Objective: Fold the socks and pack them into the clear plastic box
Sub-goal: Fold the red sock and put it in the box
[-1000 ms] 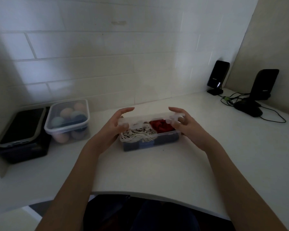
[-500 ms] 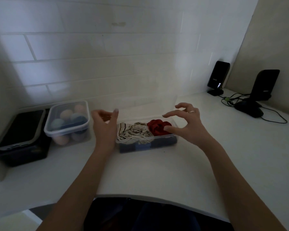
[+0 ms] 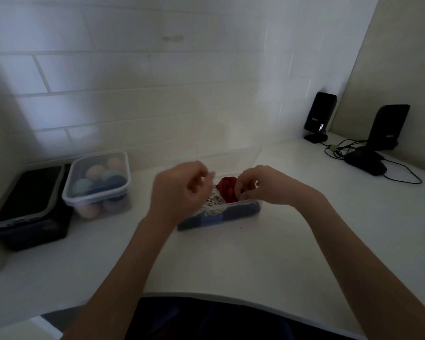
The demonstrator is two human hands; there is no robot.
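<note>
The white tabletop (image 3: 231, 261) carries a clear plastic box (image 3: 231, 213) of socks at its middle. Over the box, the left hand (image 3: 179, 192) is blurred, fingers curled, grasp unclear. The right hand (image 3: 263, 185) fingers dig into the red sock (image 3: 225, 186) inside.

The box (image 3: 231, 212) is clear smooth plastic. The socks (image 3: 227, 188) inside are soft cloth. Glossy tiles (image 3: 138, 72) back a matt white counter (image 3: 231, 261).
</note>
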